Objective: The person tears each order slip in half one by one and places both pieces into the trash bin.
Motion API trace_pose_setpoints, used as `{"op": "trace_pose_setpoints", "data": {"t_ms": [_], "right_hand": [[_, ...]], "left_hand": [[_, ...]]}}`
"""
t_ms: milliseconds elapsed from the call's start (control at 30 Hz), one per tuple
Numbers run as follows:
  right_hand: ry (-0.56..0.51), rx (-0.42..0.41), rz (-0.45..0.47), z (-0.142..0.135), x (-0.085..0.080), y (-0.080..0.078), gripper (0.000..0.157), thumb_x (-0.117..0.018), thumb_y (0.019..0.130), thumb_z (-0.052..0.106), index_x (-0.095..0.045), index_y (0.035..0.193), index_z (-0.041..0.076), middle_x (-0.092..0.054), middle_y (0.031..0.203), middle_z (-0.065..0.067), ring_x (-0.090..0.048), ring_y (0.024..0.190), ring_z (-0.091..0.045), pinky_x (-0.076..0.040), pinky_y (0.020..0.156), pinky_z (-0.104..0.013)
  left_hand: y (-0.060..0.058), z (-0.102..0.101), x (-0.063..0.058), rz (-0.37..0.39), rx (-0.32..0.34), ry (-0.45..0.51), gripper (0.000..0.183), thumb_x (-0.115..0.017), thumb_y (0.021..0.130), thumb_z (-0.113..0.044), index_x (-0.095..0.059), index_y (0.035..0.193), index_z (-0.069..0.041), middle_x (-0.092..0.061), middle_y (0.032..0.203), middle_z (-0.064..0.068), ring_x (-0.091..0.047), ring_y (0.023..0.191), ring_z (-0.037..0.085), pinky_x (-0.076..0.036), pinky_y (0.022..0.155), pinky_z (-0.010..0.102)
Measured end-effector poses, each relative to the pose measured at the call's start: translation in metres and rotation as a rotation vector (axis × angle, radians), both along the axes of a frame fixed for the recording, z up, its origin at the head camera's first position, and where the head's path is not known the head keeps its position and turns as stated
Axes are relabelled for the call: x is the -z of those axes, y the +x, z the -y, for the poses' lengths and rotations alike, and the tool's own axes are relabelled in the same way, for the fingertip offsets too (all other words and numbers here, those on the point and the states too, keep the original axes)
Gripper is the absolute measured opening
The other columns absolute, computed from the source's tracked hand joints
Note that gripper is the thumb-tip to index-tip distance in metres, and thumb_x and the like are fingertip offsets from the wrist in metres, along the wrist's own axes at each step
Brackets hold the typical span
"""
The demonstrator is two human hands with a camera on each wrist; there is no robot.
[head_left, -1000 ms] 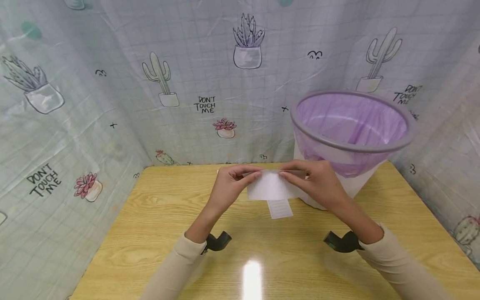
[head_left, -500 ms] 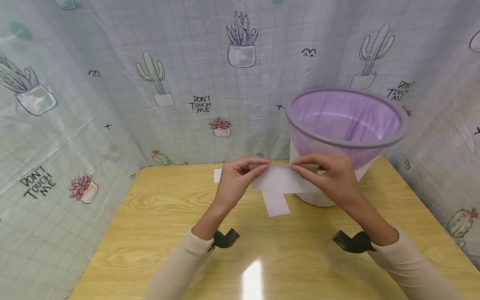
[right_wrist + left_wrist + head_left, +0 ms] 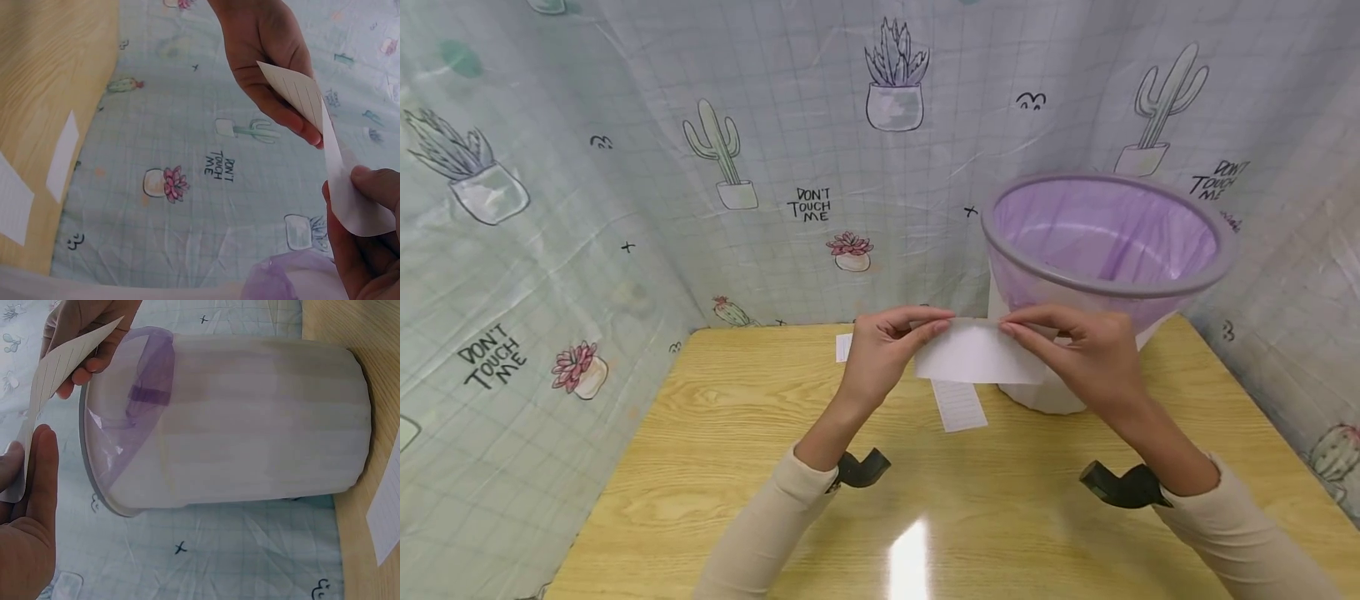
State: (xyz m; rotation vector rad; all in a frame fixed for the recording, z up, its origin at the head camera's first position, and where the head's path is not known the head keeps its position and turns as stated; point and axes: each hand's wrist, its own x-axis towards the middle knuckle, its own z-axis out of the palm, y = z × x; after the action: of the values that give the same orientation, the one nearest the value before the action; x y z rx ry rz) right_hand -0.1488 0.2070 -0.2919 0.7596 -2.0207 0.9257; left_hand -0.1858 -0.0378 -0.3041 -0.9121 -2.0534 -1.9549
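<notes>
My left hand (image 3: 880, 354) pinches the top edge of a white sheet of paper (image 3: 979, 354) between thumb and fingers. Opposite it, my right hand (image 3: 1086, 354) pinches the same edge a short way to the right. The sheet hangs above the table, its plain side toward the head camera. In the right wrist view, printed lines show on the other face of the paper (image 3: 297, 94), which bends between the hands. Below and behind it, a lined slip (image 3: 959, 406) lies on the table, its upper part hidden by the held sheet.
A white bin (image 3: 262, 419) with a purple liner (image 3: 1097, 233) and grey rim stands at the back right, close behind my right hand. Another paper slip (image 3: 843, 347) lies near the back edge of the wooden table (image 3: 722, 433). A cactus-print curtain (image 3: 775, 150) surrounds the table.
Both hands have shifted to the right and slightly up with the paper, and their fingertips are a little farther apart. More of the slip at the back shows beside my left hand.
</notes>
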Motion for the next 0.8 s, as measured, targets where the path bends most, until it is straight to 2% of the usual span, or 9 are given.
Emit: {"op": "trace_pose_setpoints", "data": {"t_ms": [233,367,500,633,700,800], "right_hand": [[0.017,0.014,-0.018,-0.004,-0.002,0.002,0.027,-0.087,0.069,-0.007,-0.082,0.09,0.009,-0.078,0.081,-0.001,-0.066,0.068,0.007,-0.046,0.062,-0.006],[-0.013,0.009,-0.017,-0.011,-0.005,0.004,0.029,-0.087,0.067,-0.012,-0.082,0.09,0.006,-0.078,0.083,-0.004,-0.068,0.077,0.009,-0.049,0.068,-0.005],[-0.071,0.031,0.015,-0.023,-0.014,0.008,0.03,-0.084,0.068,-0.018,-0.082,0.09,0.003,-0.078,0.084,0.002,-0.068,0.077,0.01,-0.049,0.067,-0.005],[-0.045,0.06,0.032,-0.033,-0.027,0.012,0.029,-0.084,0.069,-0.017,-0.082,0.089,0.004,-0.076,0.084,0.008,-0.067,0.072,0.01,-0.048,0.066,-0.005],[-0.012,0.055,0.018,-0.037,-0.034,0.012,0.029,-0.085,0.069,-0.016,-0.082,0.089,0.004,-0.076,0.083,0.007,-0.067,0.072,0.01,-0.049,0.066,-0.005],[0.043,0.049,-0.014,-0.042,-0.042,0.014,0.024,-0.085,0.071,-0.012,-0.082,0.09,0.004,-0.077,0.083,0.003,-0.066,0.074,0.012,-0.048,0.068,-0.004]], "left_hand": [[0.002,-0.003,-0.002,-0.013,0.012,-0.003,0.015,-0.072,0.095,-0.009,-0.079,0.106,-0.001,-0.078,0.102,0.009,-0.071,0.084,0.015,-0.058,0.068,0.028],[-0.002,-0.001,-0.003,0.005,-0.006,0.017,0.016,-0.074,0.094,-0.01,-0.079,0.107,-0.001,-0.078,0.103,0.008,-0.071,0.088,0.012,-0.056,0.071,0.025],[-0.007,0.007,-0.009,0.016,-0.048,0.079,0.016,-0.075,0.093,-0.009,-0.079,0.106,0.0,-0.078,0.102,0.009,-0.07,0.086,0.013,-0.057,0.072,0.026],[-0.01,0.011,-0.014,-0.003,-0.058,0.055,0.015,-0.076,0.093,-0.01,-0.079,0.105,-0.002,-0.078,0.1,0.007,-0.069,0.081,0.011,-0.057,0.071,0.025],[-0.012,0.01,-0.017,-0.012,-0.054,0.024,0.016,-0.076,0.093,-0.012,-0.08,0.105,-0.004,-0.078,0.099,0.005,-0.063,0.073,0.009,-0.053,0.066,0.023],[-0.016,0.005,-0.02,-0.039,-0.052,-0.025,0.015,-0.076,0.093,-0.015,-0.081,0.105,-0.007,-0.077,0.089,0.002,-0.044,0.058,0.009,-0.039,0.055,0.022]]}}
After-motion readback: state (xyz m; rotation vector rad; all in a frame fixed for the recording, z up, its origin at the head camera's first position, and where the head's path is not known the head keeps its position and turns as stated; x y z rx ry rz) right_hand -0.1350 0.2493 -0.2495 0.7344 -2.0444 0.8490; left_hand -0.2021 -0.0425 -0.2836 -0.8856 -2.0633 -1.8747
